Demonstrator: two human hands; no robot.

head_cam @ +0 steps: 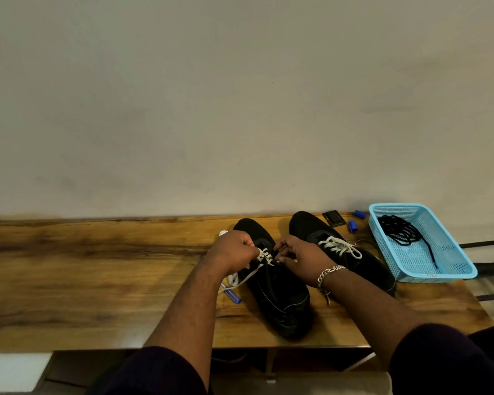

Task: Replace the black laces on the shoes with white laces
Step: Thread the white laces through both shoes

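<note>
A white lace (pixel 264 256) is pinched by the curled fingers of the left hand (pixel 234 249) and the right hand (pixel 298 253) over the near black shoe (pixel 280 300), whose loose lace end trails left past a blue pen (pixel 233 296). The second shoe (pixel 320 232), already laced in white, is crowded just beside the right wrist. Black laces (pixel 402 230) are coiled in the blue basket (pixel 451 270) at the table (pixel 97 280) edge, with bare wood to the left.

Black shoes (pixel 280 292) with white laces (pixel 264 256); black laces (pixel 402 230) (coiled) in blue basket (pixel 439 276)
</note>
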